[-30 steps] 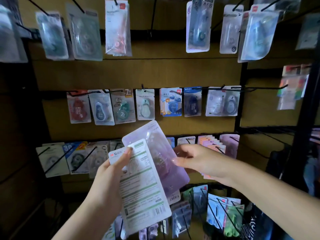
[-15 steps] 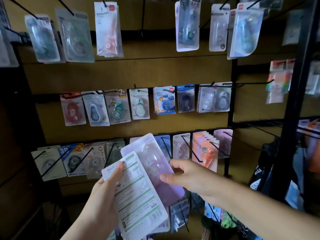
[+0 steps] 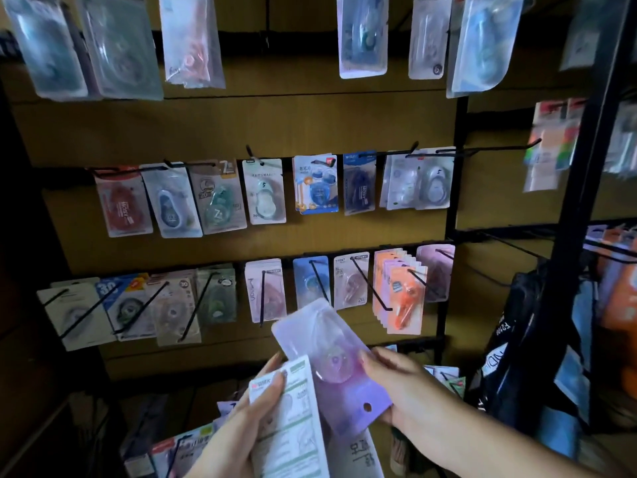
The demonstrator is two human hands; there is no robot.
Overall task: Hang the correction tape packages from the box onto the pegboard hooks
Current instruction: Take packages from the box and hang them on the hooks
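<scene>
My right hand grips a purple correction tape package by its right edge, tilted, with its hang hole at the lower right. In my left hand is a white package, printed back facing me, thumb across its top. Both packages overlap low in the view, in front of the brown pegboard. Black hooks in the row above the hands carry hanging packages. No box is in view.
Three rows of hanging tape packages fill the board; the middle row and the top row sit higher. A black frame post stands on the right with a dark bag beside it. More packages hang low.
Both hands and their packages have dropped lower in view. The purple package has turned so its hang hole now faces lower right. The view has tilted upward.
</scene>
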